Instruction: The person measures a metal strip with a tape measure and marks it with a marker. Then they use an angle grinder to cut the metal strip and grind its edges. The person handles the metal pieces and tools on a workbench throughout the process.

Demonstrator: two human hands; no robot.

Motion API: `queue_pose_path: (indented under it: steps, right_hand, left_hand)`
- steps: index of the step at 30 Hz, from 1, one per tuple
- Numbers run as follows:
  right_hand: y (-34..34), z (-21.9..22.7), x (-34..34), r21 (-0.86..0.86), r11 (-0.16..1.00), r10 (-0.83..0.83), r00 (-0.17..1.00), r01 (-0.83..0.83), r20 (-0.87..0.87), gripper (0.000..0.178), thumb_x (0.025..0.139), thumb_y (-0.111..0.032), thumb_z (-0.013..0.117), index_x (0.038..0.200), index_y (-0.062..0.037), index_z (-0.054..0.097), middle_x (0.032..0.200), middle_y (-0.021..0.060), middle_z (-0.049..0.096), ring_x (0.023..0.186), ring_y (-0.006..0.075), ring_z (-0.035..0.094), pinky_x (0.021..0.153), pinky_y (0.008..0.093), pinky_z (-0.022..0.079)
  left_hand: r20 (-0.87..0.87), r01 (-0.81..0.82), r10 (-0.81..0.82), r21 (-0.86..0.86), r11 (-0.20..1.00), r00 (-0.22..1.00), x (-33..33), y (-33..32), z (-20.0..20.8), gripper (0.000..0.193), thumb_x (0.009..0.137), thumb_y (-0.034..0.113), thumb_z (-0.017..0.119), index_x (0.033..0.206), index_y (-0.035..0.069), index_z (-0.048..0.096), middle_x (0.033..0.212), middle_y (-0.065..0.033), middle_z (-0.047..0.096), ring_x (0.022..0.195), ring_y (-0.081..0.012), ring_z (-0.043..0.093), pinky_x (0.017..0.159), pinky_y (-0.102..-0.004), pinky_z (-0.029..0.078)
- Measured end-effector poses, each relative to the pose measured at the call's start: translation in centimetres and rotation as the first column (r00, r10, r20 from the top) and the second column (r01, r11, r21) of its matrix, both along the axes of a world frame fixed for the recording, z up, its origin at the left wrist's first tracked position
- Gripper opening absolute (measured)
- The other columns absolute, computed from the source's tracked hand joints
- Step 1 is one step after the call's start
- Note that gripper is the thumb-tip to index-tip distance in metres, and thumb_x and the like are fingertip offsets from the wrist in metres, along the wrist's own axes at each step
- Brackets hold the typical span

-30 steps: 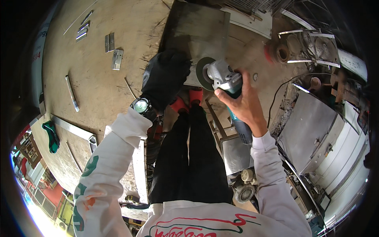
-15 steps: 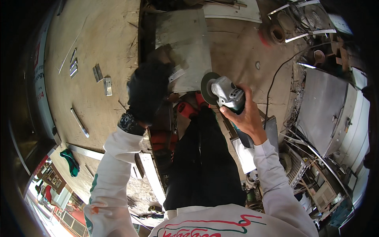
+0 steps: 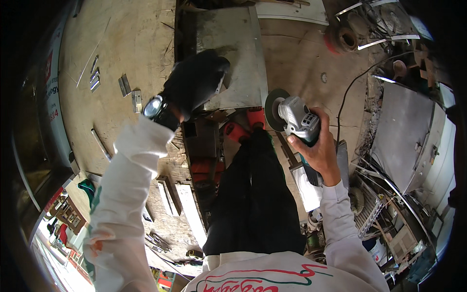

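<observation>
My left hand [image 3: 197,80], in a black glove, is closed around a small metal piece [image 3: 220,86]. Only a silvery edge of it shows beyond the fingers, over a grey metal sheet [image 3: 233,53]. Bare and wrapped around the body of an angle grinder [image 3: 302,121], my right hand [image 3: 321,151] holds the tool to the right of the left hand. The grinder's thin disc [image 3: 275,109] points left, apart from the metal piece. Whether the disc spins cannot be told.
On the wooden bench [image 3: 121,48] at left lie small metal angle pieces [image 3: 136,100], a marker-like stick [image 3: 101,144] and metal strips [image 3: 169,197]. A black cable [image 3: 343,92] runs along the right. Below are my red shoes [image 3: 236,131]. Metal scrap and a grey panel [image 3: 401,136] stand at right.
My left hand has moved farther away and slightly right with the metal piece, its wrist turned so the watch face shows. My right hand and the grinder have shifted a little right and nearer.
</observation>
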State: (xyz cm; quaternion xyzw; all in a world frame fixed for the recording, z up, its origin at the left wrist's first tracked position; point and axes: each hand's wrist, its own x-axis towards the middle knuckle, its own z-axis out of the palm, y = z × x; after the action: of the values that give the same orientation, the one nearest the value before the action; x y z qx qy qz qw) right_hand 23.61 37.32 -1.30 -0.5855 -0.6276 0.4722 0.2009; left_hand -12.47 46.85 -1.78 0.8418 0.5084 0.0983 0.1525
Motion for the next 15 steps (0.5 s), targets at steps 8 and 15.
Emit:
queue_pose_path:
  steps: [8, 15]
  right_hand:
    - [0.0, -0.1, -0.4, -0.119, 0.993, 0.003, 1.0, 0.0, 0.018, 0.086, 0.084, -0.037, 0.093, 0.147, -0.0088, 0.041, 0.119, 0.0244, 0.07, 0.108, 0.0389, 0.074, 0.092, 0.0472, 0.058]
    - [0.6, -0.1, -1.1, 0.042, 0.998, 0.037, 0.999, -0.038, 0.029, 0.084, 0.084, -0.04, 0.093, 0.145, -0.0077, 0.045, 0.116, 0.0204, 0.073, 0.104, 0.0359, 0.076, 0.09, 0.0456, 0.059]
  left_hand:
    - [-0.111, -0.479, 0.488, 0.098, 0.872, 0.866, 0.9, -4.7, -0.1, 0.029, 0.084, 0.011, 0.07, 0.112, 0.016, 0.074, 0.113, -0.0085, 0.072, 0.11, -0.0338, 0.069, 0.091, -0.0479, 0.056]
    - [0.022, -0.111, 0.109, 0.307, 0.945, 0.994, -0.4, -4.9, 0.6, 0.025, 0.077, 0.011, 0.075, 0.102, 0.014, 0.074, 0.109, -0.0058, 0.071, 0.109, -0.0322, 0.067, 0.092, -0.0483, 0.054]
